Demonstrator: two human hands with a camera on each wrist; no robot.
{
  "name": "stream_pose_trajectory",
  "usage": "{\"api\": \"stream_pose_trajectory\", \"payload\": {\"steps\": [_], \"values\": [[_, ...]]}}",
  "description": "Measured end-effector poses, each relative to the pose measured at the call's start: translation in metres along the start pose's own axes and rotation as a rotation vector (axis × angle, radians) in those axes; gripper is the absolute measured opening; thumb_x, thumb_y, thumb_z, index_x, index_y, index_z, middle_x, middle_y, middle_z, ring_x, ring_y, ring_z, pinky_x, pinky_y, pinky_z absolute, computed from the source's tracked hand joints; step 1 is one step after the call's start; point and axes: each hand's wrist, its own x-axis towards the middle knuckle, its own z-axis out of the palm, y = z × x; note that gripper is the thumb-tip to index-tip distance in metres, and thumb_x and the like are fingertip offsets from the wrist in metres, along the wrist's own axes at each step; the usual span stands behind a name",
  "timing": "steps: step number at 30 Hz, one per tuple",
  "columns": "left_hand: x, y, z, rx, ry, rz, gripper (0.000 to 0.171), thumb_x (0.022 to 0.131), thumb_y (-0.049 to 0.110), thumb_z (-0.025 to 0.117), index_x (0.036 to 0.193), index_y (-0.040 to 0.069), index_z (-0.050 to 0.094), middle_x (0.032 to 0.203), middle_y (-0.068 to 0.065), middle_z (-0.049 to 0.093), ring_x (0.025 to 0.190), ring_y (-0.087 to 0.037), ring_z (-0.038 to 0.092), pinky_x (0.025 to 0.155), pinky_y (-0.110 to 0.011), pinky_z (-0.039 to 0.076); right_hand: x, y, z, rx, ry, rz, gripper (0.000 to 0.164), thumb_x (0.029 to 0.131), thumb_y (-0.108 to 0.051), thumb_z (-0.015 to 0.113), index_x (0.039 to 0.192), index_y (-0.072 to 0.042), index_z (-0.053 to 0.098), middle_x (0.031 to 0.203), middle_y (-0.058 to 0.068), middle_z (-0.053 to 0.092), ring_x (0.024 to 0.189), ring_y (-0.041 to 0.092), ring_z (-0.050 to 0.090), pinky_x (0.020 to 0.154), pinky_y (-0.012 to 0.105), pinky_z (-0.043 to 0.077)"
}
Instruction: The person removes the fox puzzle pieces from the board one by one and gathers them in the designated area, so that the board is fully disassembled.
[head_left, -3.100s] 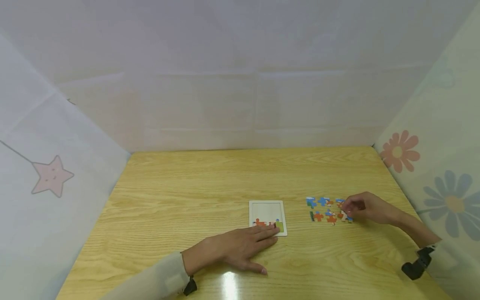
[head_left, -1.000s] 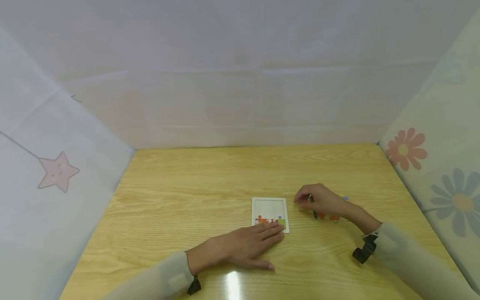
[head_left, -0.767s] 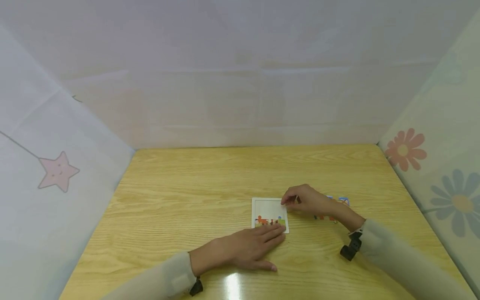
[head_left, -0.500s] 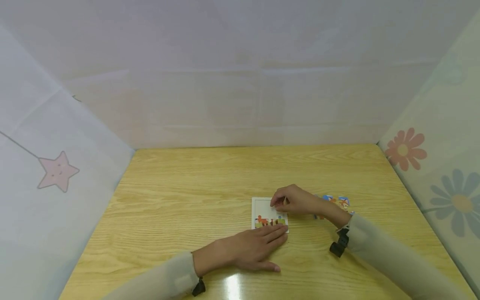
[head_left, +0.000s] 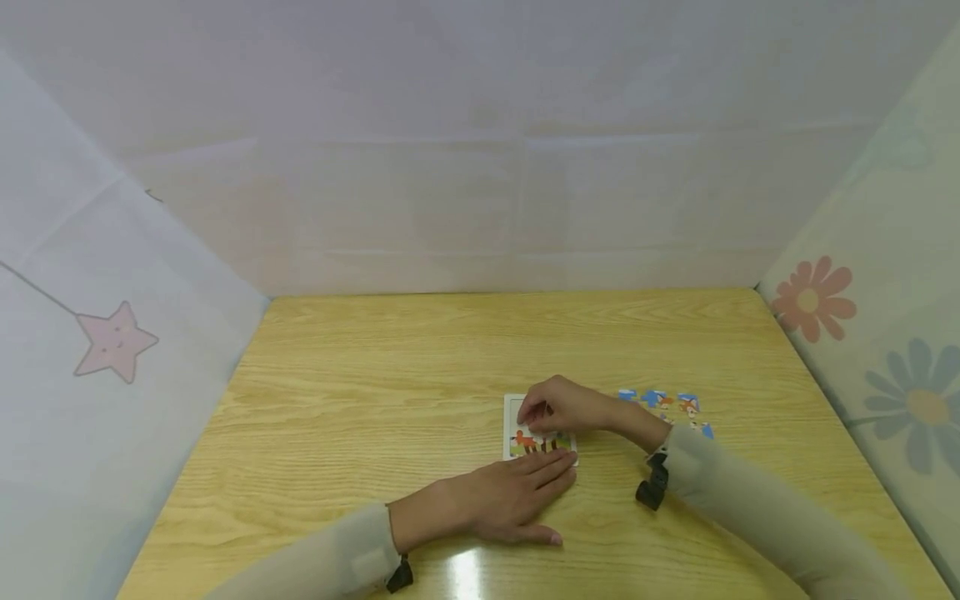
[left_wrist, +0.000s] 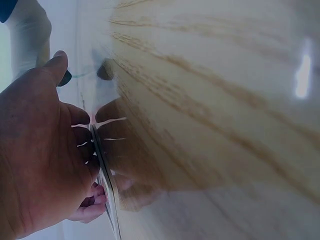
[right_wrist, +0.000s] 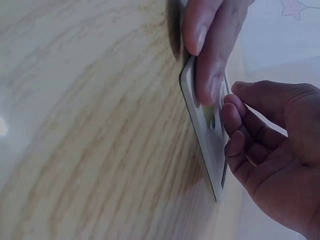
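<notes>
My left hand (head_left: 510, 498) lies flat, its fingertips resting on the near edge of a white puzzle board (head_left: 507, 417). Along the board's near side sit joined jigsaw pieces (head_left: 522, 440) in orange, green and brown. Over the board's middle, my right hand (head_left: 564, 406) has its thumb and fingers brought together in a pinch, just behind the orange part. A jigsaw piece in that pinch is almost wholly hidden by the fingers. In the right wrist view, the right hand's fingertips (right_wrist: 231, 117) are close to the board's surface, near the left hand's fingers.
Several loose jigsaw pieces (head_left: 654, 398) in blue, orange and white lie right of the board, partly behind the right forearm. The wooden table (head_left: 375, 358) ends at white cloth walls at the back and sides.
My right hand has left the loose pieces and moved leftward until it is over the board. The left hand stays on the board's near edge, shifting slightly right.
</notes>
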Motion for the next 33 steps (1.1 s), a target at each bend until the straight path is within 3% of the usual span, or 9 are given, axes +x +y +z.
{"api": "stream_pose_trajectory", "payload": {"steps": [5,15,23,33], "values": [[0.0002,-0.0002,-0.0011,0.029,0.016,0.008,0.085,0.110,0.067,0.025,0.169,0.006,0.022,0.178,-0.013,0.013,0.164,-0.023,0.013,0.131,-0.031,0.020,0.0026,0.0019,0.0035,0.018,-0.018,-0.013,0.013,0.099,0.001,0.071,0.111,-0.001,0.077,0.095,0.005,0.074,0.078,0.006,0.069,0.072,0.025,0.061],[-0.0005,-0.0044,-0.0008,-0.003,-0.004,0.019,0.089,0.108,0.070,0.027,0.169,0.007,0.022,0.178,-0.011,0.011,0.164,-0.022,0.011,0.131,-0.030,0.017,0.0042,0.0035,0.0028,0.041,-0.049,-0.037,0.012,0.100,0.000,0.071,0.110,-0.002,0.077,0.093,0.009,0.073,0.075,0.010,0.069,0.068,0.025,0.059],[0.0002,-0.0065,-0.0020,0.011,-0.010,0.032,0.093,0.105,0.074,0.032,0.169,0.006,0.022,0.178,-0.012,0.011,0.164,-0.022,0.011,0.131,-0.030,0.018,0.0070,0.0006,0.0016,0.032,-0.061,0.009,0.010,0.100,-0.002,0.072,0.109,-0.003,0.076,0.089,0.003,0.072,0.073,0.003,0.064,0.066,0.024,0.057],[-0.0006,-0.0062,-0.0041,0.011,-0.007,0.047,0.098,0.102,0.078,0.037,0.168,0.006,0.025,0.177,-0.015,0.015,0.164,-0.025,0.014,0.130,-0.031,0.021,0.0081,-0.0009,0.0023,0.064,-0.075,0.036,0.007,0.101,-0.003,0.071,0.107,-0.001,0.075,0.089,0.004,0.075,0.074,0.006,0.068,0.069,0.025,0.059]]}}
